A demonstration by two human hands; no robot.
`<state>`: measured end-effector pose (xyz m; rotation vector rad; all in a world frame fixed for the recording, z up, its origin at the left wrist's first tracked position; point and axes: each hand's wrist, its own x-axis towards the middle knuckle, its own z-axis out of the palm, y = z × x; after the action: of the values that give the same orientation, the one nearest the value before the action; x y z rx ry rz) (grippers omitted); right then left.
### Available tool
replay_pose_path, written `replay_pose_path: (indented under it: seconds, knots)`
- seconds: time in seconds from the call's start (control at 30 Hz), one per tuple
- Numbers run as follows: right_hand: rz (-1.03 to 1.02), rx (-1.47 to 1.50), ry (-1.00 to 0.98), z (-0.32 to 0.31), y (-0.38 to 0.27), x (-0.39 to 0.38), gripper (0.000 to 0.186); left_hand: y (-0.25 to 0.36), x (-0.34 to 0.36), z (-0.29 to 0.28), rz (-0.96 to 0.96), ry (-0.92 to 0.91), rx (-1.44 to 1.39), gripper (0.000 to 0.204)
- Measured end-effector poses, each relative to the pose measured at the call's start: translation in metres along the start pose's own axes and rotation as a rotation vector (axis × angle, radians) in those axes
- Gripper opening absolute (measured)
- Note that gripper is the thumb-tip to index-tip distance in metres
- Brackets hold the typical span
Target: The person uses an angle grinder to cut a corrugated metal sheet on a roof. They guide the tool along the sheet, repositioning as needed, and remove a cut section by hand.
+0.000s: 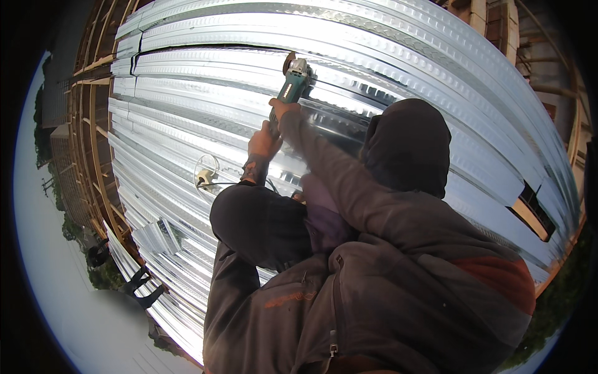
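A teal angle grinder (291,84) with a silver head and a disc (288,64) is held out over ribbed silver metal decking (205,93), near a long dark seam. Whether the disc touches the metal I cannot tell. My right hand (284,107) is closed around the grinder's body. My left hand (265,140) grips its rear end, just below the right one. A cord runs near my left wrist toward a pale plug or socket (203,177) with a loop of white cable lying on the sheets. My dark-clad knees (405,149) are bent beneath my arms.
Timber framing (93,124) lines the left edge of the decking, with more timber (495,19) at the upper right. A rectangular opening (529,212) cuts the sheets at right. Some loose offcuts (156,237) lie at lower left, near another person's dark-clothed limbs (140,290).
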<state>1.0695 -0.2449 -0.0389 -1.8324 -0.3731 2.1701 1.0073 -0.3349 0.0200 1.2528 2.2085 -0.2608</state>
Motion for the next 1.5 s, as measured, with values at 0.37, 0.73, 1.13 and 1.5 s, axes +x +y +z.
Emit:
replay_pose_path:
  seconds: [0.37, 0.73, 1.13, 1.5]
  knots:
    - [-0.025, 0.085, 0.074, 0.012, -0.003, 0.008, 0.095, 0.009, 0.005, -0.024, 0.015, -0.037, 0.048, 0.058]
    - [-0.122, 0.116, -0.015, 0.007, -0.015, -0.028, 0.098, 0.021, 0.023, -0.053, 0.062, -0.086, 0.021, 0.058]
    - [-0.114, 0.104, -0.114, 0.023, -0.003, 0.013, 0.082, 0.045, 0.041, -0.078, 0.146, -0.173, -0.023, 0.051]
    - [-0.073, 0.022, -0.052, 0.01, -0.053, -0.031, 0.086, 0.052, 0.059, -0.102, 0.137, -0.295, -0.066, 0.042]
